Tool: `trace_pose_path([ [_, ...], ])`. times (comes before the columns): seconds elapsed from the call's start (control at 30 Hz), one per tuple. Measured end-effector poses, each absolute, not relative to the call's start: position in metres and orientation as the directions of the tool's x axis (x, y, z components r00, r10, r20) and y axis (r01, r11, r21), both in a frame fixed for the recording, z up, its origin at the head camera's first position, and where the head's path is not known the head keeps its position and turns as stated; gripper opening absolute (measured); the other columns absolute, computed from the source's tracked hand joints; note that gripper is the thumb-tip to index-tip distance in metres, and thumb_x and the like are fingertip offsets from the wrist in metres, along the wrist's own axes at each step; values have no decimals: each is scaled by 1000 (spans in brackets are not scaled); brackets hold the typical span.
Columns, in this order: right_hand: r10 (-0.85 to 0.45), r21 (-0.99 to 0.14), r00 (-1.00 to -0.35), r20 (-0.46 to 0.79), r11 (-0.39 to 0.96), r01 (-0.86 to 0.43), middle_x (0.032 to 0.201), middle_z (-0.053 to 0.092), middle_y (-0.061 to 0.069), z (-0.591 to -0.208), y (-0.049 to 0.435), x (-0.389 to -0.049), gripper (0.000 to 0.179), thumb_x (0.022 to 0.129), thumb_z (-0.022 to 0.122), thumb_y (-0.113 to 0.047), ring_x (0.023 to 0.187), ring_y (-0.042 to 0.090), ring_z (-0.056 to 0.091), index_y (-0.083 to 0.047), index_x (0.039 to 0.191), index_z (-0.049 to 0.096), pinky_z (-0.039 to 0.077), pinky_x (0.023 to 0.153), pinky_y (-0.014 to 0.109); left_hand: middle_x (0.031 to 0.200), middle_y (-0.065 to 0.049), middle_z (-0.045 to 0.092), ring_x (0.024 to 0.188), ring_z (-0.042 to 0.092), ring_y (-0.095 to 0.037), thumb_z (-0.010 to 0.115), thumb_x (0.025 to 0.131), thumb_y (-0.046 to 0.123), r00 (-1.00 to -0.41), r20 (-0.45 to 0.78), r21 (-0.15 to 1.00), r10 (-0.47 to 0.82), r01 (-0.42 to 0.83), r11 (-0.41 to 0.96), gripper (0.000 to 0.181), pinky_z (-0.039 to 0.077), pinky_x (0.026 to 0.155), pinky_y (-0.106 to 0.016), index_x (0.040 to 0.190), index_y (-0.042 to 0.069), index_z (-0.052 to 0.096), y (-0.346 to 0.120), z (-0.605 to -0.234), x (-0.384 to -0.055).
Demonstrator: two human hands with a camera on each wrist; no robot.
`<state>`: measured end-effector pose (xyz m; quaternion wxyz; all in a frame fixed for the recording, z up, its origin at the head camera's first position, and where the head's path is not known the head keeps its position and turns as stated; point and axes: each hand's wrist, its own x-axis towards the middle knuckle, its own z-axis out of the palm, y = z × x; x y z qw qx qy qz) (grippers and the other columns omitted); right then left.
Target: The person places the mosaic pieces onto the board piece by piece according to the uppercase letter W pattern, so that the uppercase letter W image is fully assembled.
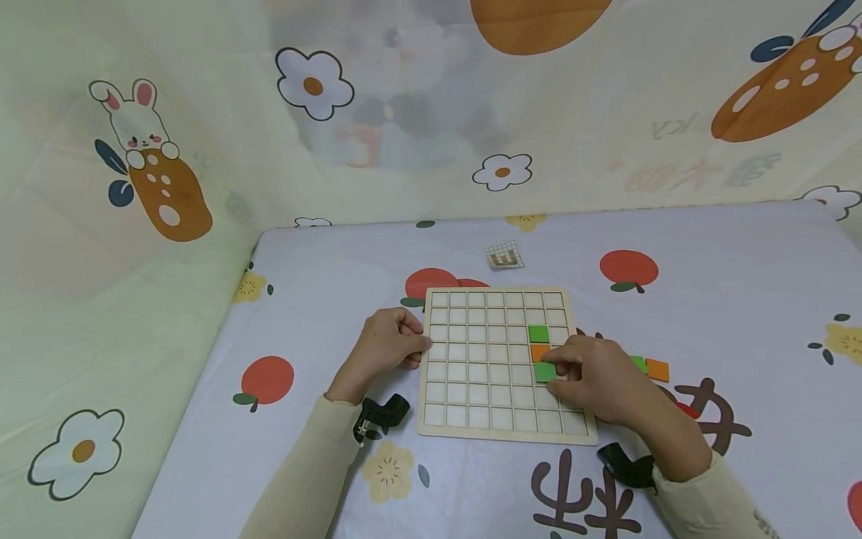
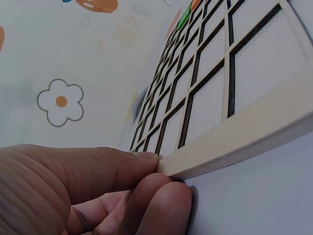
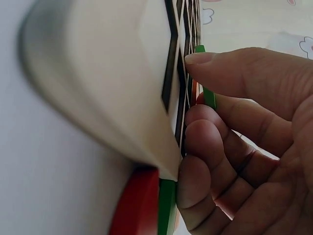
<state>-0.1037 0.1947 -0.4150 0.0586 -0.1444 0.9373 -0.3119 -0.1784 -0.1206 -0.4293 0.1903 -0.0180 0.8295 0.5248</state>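
A square wooden grid board [image 1: 505, 433] lies flat on the table. My left hand [image 1: 387, 344] pinches its left edge, thumb on top and curled fingers against the side. Over the right part of the grid, my right hand [image 1: 599, 378] pinches a green square tile [image 1: 545, 372] between thumb and index finger; the right wrist view shows this tile [image 3: 209, 95] tilted up on edge. Just beyond it, an orange tile [image 1: 539, 352] and another green tile [image 1: 538, 334] sit in one column of the grid. The right hand covers part of the board's right side.
Right of the board lie loose tiles: an orange one [image 1: 658, 370], a green one [image 1: 638, 364] and a red one [image 1: 687, 409], partly behind the right wrist. A small card with a grid picture [image 1: 503, 256] lies behind the board. A printed cloth wall [image 1: 404, 187] rises at the back.
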Motion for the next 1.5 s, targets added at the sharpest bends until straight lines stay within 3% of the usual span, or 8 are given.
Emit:
trace_pose_path([
  [1.5, -298, -585, -954, -31, 779, -224, 78, 53, -2, -415, 191, -104, 37, 79, 86, -8, 74, 14, 49, 0, 115, 78, 38, 57, 25, 76, -10, 67, 56, 65, -14, 80, 89, 3, -925, -342, 858, 165, -236, 456, 19, 61, 56, -26, 96, 0, 63, -121, -431, -180],
])
